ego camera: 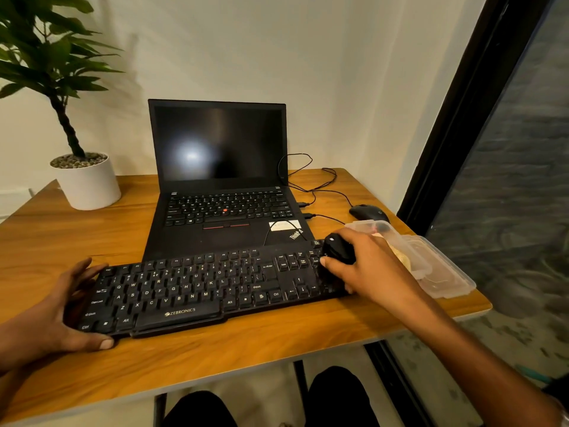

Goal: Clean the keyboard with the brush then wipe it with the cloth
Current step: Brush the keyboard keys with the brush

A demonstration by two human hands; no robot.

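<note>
A black keyboard (197, 288) lies across the front of the wooden table (215, 352). My right hand (369, 269) grips a black brush (337, 251) and holds it down on the keyboard's right end, over the number pad. My left hand (61, 306) clasps the keyboard's left end, fingers behind it and thumb on the front corner. A pale cloth (401, 257) shows partly behind my right hand, inside a clear plastic box (443, 272).
An open black laptop (221, 180) stands just behind the keyboard, with cables (311, 186) running right to a black mouse (368, 212). A potted plant (83, 177) stands at the back left. The table's right edge meets a dark door frame (462, 118).
</note>
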